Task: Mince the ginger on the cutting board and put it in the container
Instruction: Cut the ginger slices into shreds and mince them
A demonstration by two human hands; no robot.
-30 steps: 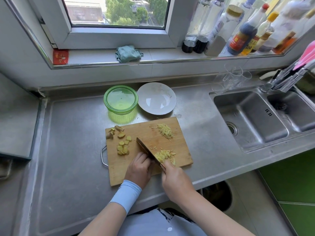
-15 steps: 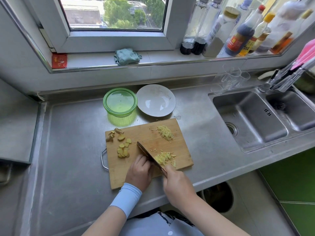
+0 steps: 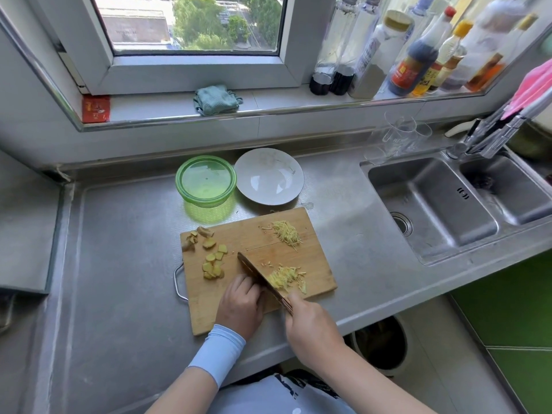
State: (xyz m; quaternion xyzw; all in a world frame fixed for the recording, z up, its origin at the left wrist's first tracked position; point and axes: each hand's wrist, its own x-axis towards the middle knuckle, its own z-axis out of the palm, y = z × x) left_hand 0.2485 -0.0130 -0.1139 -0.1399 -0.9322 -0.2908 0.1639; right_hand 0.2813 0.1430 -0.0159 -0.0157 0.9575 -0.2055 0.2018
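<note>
- Knifework at lower centre of frame: ginger slivers [image 3: 285,276] lie on a wooden cutting board [image 3: 209,306], just right of a knife [image 3: 257,273] whose edge meets the wood.
- A right hand [image 3: 310,324] is wrapped round the knife handle. A left hand [image 3: 240,306], fingers curled, sits against the blade's left face; whether it pins any ginger underneath cannot be told.
- A second heap of shreds [image 3: 288,233] sits near the board's upper right corner, with uncut slices [image 3: 213,261] at its left side.
- A green container [image 3: 206,180] waits just above the board, beside a white plate [image 3: 268,176].
- Good practice here, as a judgement: knuckles guiding the blade with fingertips tucked back, short rocking cuts, shreds turned crosswise for a true mince, and the slices taken in small stacks.
</note>
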